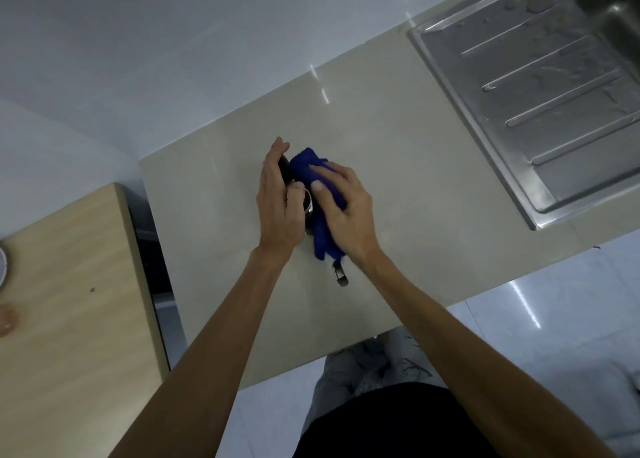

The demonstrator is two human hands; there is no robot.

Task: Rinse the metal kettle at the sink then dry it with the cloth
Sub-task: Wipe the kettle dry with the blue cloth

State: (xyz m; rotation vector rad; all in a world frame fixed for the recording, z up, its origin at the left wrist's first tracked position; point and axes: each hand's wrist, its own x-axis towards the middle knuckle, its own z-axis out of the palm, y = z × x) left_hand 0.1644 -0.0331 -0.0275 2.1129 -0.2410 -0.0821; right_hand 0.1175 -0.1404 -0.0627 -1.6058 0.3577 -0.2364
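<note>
Pale glossy floor tiles (540, 305) show at the bottom right, below the near edge of a beige desk (398, 166), and the person's legs in patterned trousers (363, 364) stand just at that edge. Two bare forearms reach up from the bottom of the view and meet near the middle of the desk. From under the right wrist a small dark spout-like part with a metal tip (340, 274) pokes out toward the person; it seems to belong to the kettle. Most of the kettle (307, 205) is hidden between the hands, so only slivers of shiny metal and a dark rounded part at its far end can be seen. It sits on or just above the desk; which one cannot be told. The left hand (277, 201) is curled around the kettle's left side, fingers extended over its far end and thumb pressed on top. The right hand (341, 208) is closed on a blue cloth (320, 180), pressing it against the kettle's right side, with a fold of cloth hanging toward the wrist. To the left, a light wooden board (69, 284) lies beside the desk, apart from it by a dark gap. Farther off at the upper right, a steel sink (519, 87) with a ribbed, wet draining board is set into the desk, well apart from the hands.
</note>
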